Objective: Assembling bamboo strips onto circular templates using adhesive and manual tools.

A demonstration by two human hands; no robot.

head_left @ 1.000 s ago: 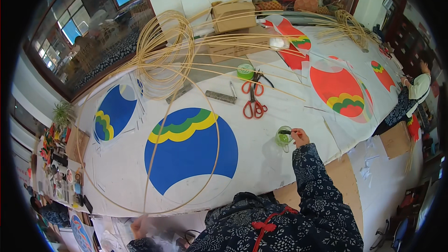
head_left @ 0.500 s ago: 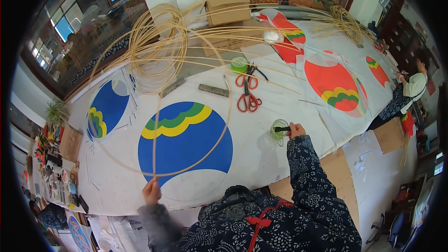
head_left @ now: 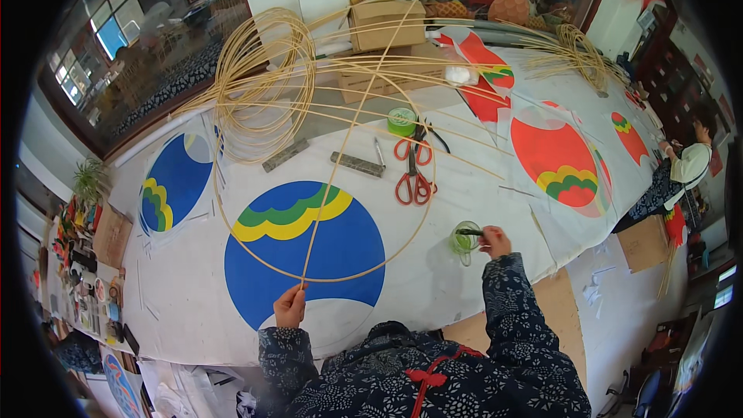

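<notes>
My left hand [head_left: 290, 307] pinches the near end of a large thin bamboo hoop [head_left: 340, 280], where a straight bamboo strip [head_left: 319, 220] crosses its rim. The hoop is held up above a round blue sheet [head_left: 348, 240] with green and yellow scalloped bands. In my right hand [head_left: 496, 242] is a dark-handled brush [head_left: 470, 232], closed between fingers and thumb. Its end dips into a clear glass mug [head_left: 462, 251] with something pale green inside. The brush tip is hard to make out.
Beyond the mug lie red-handled scissors [head_left: 416, 188], a green tape roll [head_left: 401, 121] and a dark block [head_left: 356, 164]. Farther back sit coiled bamboo strips [head_left: 306, 62] and a cardboard box [head_left: 387, 23]. Red sheets [head_left: 553, 151] spread right; another person [head_left: 687, 156] stands at the far right.
My left hand has moved right, carrying the hoop with it, and the cross strip now leans to the right. My right hand stays at the mug with the brush, its angle slightly changed.
</notes>
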